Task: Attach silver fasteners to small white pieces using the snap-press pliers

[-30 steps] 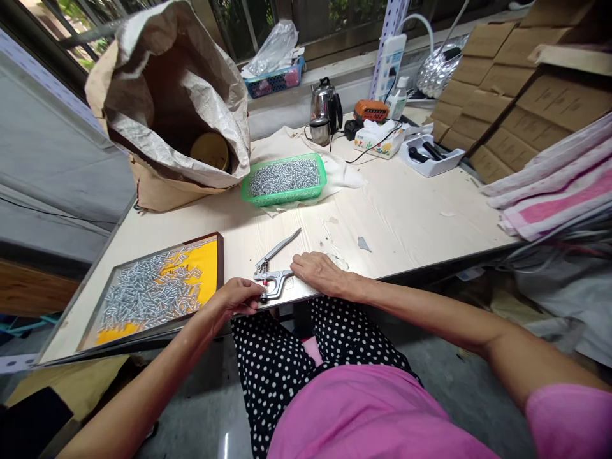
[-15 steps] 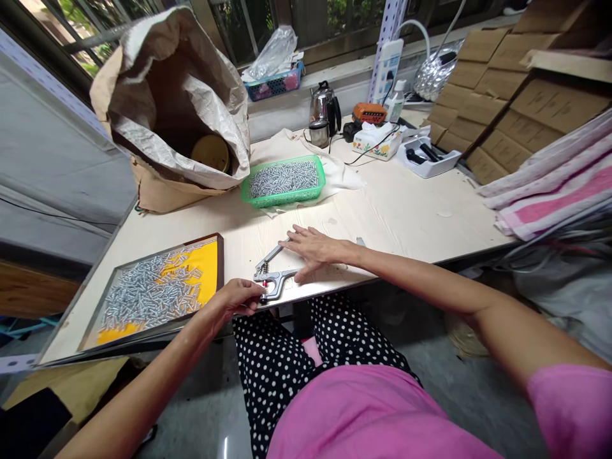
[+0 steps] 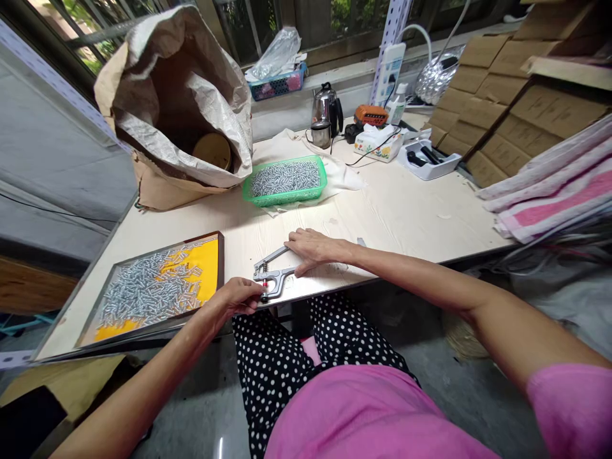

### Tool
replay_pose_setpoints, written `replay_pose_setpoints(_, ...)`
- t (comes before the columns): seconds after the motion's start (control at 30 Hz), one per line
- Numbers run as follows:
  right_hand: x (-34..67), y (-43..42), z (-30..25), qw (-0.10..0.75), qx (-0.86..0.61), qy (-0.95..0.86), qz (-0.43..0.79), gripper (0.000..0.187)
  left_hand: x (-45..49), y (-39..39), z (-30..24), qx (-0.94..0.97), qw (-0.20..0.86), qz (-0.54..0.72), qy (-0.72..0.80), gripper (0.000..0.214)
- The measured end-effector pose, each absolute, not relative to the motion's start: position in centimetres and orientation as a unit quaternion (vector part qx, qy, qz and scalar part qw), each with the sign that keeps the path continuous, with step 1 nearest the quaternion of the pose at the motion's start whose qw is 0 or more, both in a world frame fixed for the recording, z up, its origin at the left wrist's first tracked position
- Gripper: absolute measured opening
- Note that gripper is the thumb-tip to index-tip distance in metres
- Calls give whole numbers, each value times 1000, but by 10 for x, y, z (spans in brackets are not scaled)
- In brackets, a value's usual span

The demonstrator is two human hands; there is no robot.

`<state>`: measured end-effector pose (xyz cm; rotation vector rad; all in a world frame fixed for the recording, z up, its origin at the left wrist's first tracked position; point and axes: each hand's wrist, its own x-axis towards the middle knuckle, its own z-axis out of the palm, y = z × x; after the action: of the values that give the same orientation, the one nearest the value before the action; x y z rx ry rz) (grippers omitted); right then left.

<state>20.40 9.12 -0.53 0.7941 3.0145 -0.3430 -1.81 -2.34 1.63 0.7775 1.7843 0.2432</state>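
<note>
Metal snap-fastener pliers [image 3: 277, 275] lie at the table's front edge, jaws facing left, with a spring and a small red part at the jaw end. My right hand [image 3: 313, 247] is closed over their handles, fingers on the upper one and thumb at the lower one. At the jaws, the fingers of my left hand [image 3: 243, 296] are pinched together; whatever they hold is too small or hidden to make out. Left of that hand is a dark-rimmed tray [image 3: 220, 264] with a yellow lining and many small silvery metal pieces [image 3: 148, 290].
Farther back stands a green plastic basket [image 3: 287, 199] full of similar metal pieces. A large open sack [image 3: 165, 191] is at the back left. A steel kettle [image 3: 325, 105], a tissue box [image 3: 377, 145] and a white tray [image 3: 437, 169] stand behind. Cardboard boxes [image 3: 502, 140] are stacked right.
My right hand's fingers have curled in around the handles, and the upper handle has come down toward the lower one. My left hand stays at the jaws.
</note>
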Motion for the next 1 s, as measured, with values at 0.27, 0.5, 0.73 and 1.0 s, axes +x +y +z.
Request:
replay_pose_setpoints(0.27,206,78,-1,-12,261,954,-145,39,-15,-35,16,590,242,90,765,34)
replay_pose_setpoints(0.5,206,79,-6,3,258,955,-145,58,4,-4,-15,809,85,81,576,64)
replay_pose_setpoints(0.73,220,79,5,53,281,948,-140,63,8,9,-18,834,73,51,544,69)
replay_pose_setpoints(1.0,213,73,8,64,325,938,-105,42,26,18,-8,840,97,44,533,40)
